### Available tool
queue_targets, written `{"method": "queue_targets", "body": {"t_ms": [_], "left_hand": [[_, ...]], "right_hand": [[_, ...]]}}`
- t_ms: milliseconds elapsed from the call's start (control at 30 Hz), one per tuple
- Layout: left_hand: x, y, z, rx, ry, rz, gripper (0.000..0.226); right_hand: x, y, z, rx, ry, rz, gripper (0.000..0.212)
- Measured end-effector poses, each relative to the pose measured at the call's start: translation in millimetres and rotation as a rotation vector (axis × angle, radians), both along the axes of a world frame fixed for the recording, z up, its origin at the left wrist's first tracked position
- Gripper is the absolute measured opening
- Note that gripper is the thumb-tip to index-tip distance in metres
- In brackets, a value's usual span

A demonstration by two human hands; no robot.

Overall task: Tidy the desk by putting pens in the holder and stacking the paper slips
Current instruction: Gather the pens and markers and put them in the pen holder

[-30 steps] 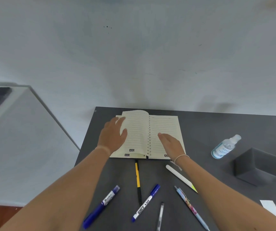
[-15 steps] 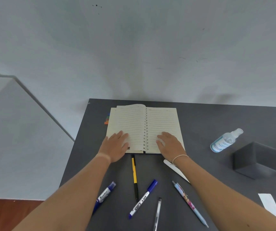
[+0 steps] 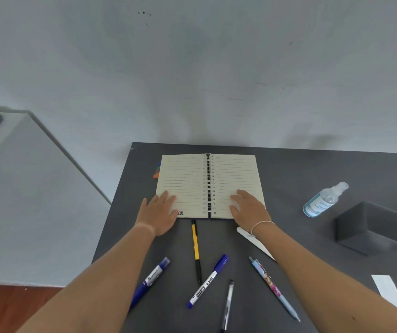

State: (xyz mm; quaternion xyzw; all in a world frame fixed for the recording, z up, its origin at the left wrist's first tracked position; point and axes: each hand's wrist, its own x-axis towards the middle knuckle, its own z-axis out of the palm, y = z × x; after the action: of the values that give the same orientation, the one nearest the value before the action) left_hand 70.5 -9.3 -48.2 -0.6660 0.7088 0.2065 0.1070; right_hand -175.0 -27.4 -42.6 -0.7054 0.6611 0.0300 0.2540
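Head view: both hands lie flat on an open spiral notebook point(image 3: 208, 186) at the far side of the dark counter point(image 3: 288, 169). The left hand point(image 3: 158, 213) is spread, palm down, on the lower left page and holds nothing; the right hand point(image 3: 249, 205) is likewise spread on the lower right page, empty.

The pens lie loose on the counter nearer the person, all apart from one another: a blue marker point(image 3: 153, 278) at the left, a yellow pen point(image 3: 195, 248) just below the notebook, a white-and-blue marker point(image 3: 207, 282), a slim clear pen point(image 3: 227, 305), and a patterned pen point(image 3: 273, 288) at the right. A white pen point(image 3: 252, 239) is partly hidden under the right wrist. 1 paper slip point(image 3: 389, 295) lies at the right edge.

No clear holder shows; the dark cube point(image 3: 370, 230) at the right may be it, though I cannot see an opening.

The pens look light, stiff and smooth, likely to roll, so a pinch at mid-barrel should serve. The slip looks thin and limp; it probably needs lifting by an edge or sliding off the counter's rim
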Motion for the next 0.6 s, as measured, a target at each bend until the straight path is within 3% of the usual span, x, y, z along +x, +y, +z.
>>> {"method": "queue_targets", "body": {"t_ms": [333,600], "left_hand": [[12,39,11,0.008,-0.015,0.079,0.048],[22,84,27,0.011,0.118,0.188,0.046]], "right_hand": [[-19,35,22,0.029,0.029,-0.072,0.036],[-34,63,18,-0.029,0.063,-0.099,0.023]]}}
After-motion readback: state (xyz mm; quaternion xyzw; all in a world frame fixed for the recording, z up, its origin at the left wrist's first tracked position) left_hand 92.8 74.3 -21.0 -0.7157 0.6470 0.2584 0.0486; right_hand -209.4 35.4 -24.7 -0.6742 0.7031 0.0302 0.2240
